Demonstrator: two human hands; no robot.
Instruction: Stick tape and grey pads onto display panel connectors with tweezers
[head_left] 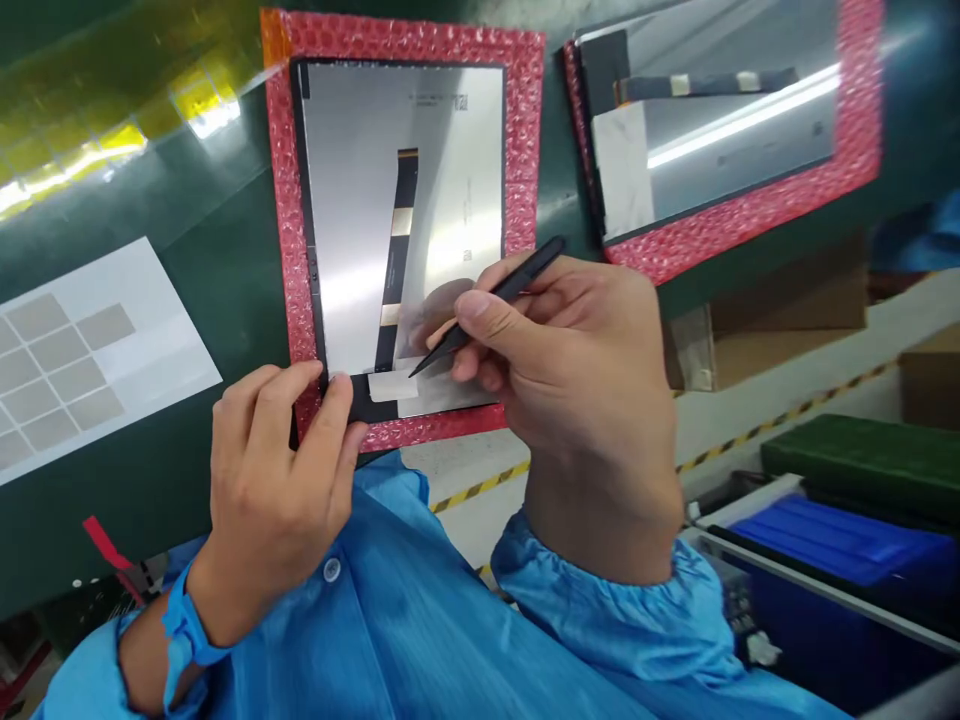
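Note:
A silver display panel (352, 200) lies on a red bubble-wrap mat (285, 200) on the green work surface. A dark flex ribbon (401, 240) with gold bands runs down its middle. My right hand (577, 370) is closed on black tweezers (495, 300), whose tip touches a small white strip of tape (391, 385) at the panel's near edge. My left hand (270, 480) rests its thumb and forefinger on the panel's near left corner, pressing it down. Both arms wear blue sleeves.
A second panel (720, 120) on its own red mat (855, 150) lies to the right. A white sheet of grey square pads (75, 360) sits at left. Yellow tape (112, 140) glints at far left. Blue bins (847, 540) and cardboard boxes (787, 330) stand below right.

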